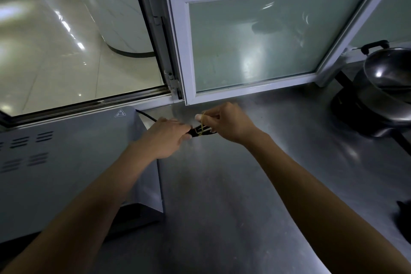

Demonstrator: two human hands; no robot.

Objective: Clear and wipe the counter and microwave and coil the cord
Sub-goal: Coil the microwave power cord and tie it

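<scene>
A white-framed window point(275, 35) stood behind the steel desk point(233, 184), its frosted sash swung inward on hinges point(155, 6) and hanging over the back edge. Beside it, the left opening point(73, 46) was clear, and through it lay a pale tiled floor point(44, 51) far below, streaked with bright reflections of lights and crossed by a dark curved line. The frosted pane carried a soft glare low in the middle. The room itself was dim, and a pale green wall point(391, 11) showed at the far right.
</scene>
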